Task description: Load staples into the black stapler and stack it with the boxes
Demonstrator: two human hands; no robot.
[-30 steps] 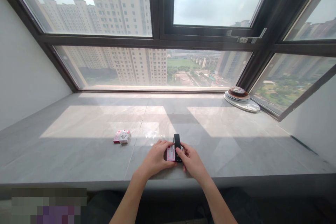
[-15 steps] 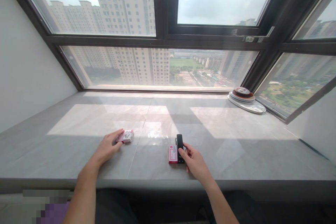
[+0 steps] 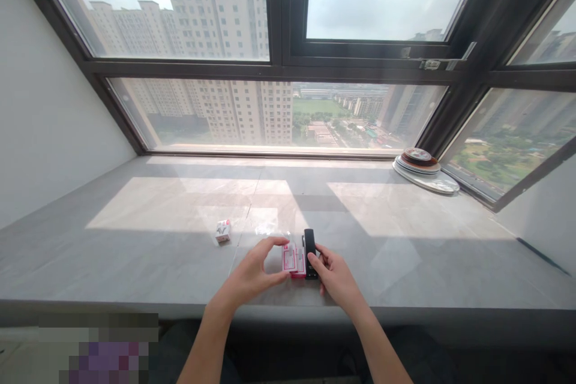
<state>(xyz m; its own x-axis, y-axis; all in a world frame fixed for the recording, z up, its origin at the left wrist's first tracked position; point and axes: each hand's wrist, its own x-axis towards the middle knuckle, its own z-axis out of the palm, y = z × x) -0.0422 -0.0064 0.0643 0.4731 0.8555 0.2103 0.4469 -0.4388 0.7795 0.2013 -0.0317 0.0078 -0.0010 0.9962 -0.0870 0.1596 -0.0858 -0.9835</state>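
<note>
In the far right corner of the gray surface (image 3: 148, 264), a stack of plates (image 3: 425, 170), widest at the bottom. Behind, dark window frames (image 3: 275, 69) with a metal latch (image 3: 432, 64); outside, pale tower blocks (image 3: 216, 0) and a green field (image 3: 319, 107). To the left, a white wall (image 3: 49, 114).

A high-rise home is suggested by towers (image 3: 216, 6) outside; plates (image 3: 423, 165) are stacked in the far-right corner of the sill (image 3: 157, 264).

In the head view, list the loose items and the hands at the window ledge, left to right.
Small white box, left hand, red-and-white box in its grip, black stapler, right hand, stack of plates.
</note>
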